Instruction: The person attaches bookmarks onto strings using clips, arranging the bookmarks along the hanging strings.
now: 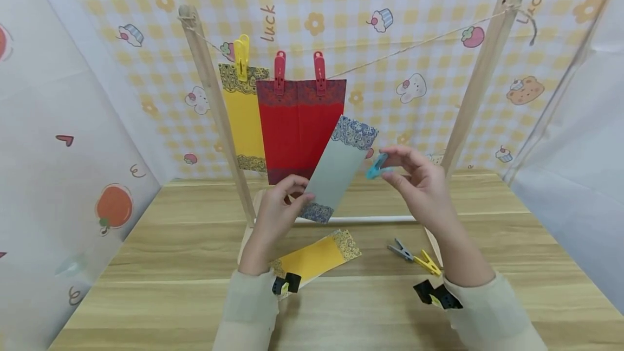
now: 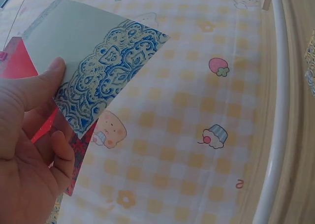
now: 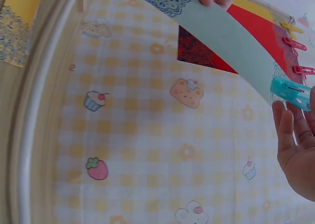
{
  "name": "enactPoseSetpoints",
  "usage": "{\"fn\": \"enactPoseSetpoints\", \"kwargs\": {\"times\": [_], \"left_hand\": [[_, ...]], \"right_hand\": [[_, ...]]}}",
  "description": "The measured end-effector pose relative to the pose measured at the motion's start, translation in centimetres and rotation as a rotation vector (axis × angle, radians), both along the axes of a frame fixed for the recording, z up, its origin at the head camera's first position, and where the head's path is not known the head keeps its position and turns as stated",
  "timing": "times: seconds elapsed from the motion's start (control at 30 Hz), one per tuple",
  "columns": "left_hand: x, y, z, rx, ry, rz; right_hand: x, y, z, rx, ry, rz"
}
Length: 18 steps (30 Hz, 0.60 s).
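Observation:
My left hand (image 1: 284,203) pinches a pale grey-green paper strip (image 1: 336,175) with blue lace-patterned ends near its lower left edge; the strip leans to the right. Between thumb and fingers of my right hand (image 1: 421,183) is a light blue clothespin (image 1: 377,167), just right of the strip's upper end and apart from it in the head view. Behind the strip, a red paper (image 1: 302,123) hangs from a twine line (image 1: 409,49) by two red clothespins (image 1: 319,73). A yellow paper (image 1: 244,123) hangs left of it under a yellow clothespin (image 1: 241,58).
Two wooden posts (image 1: 480,75) hold the line's ends, with a white bar (image 1: 370,219) low between them. On the table (image 1: 161,280) lie a yellow-orange patterned paper (image 1: 314,258), a grey clothespin (image 1: 401,251) and a yellow clothespin (image 1: 428,262). A checked cloth stands behind.

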<state>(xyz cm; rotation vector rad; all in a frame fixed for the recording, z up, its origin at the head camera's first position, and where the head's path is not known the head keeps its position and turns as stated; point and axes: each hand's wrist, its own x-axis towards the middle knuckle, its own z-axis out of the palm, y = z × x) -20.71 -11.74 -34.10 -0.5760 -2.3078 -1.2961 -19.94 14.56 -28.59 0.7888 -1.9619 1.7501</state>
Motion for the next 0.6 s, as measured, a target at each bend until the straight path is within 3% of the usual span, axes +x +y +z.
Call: {"fn": "enactPoseSetpoints", "kwargs": {"times": [0.17, 0.3, 0.6], "left_hand": [[-0.6, 0.4, 0.6, 0.004, 0.055, -0.026], [-0.9, 0.8, 1.1, 0.031, 0.064, -0.037], [-1.4, 1.5, 2.0, 0.083, 0.069, -0.081]], "right_hand": [[-0.4, -0.4, 2.1, 0.022, 0.012, -0.098], [-0.8, -0.8, 3.8, 0.021, 0.027, -0.129], [-2.1, -1.6, 7.4, -0.13, 0.109, -0.023]]}}
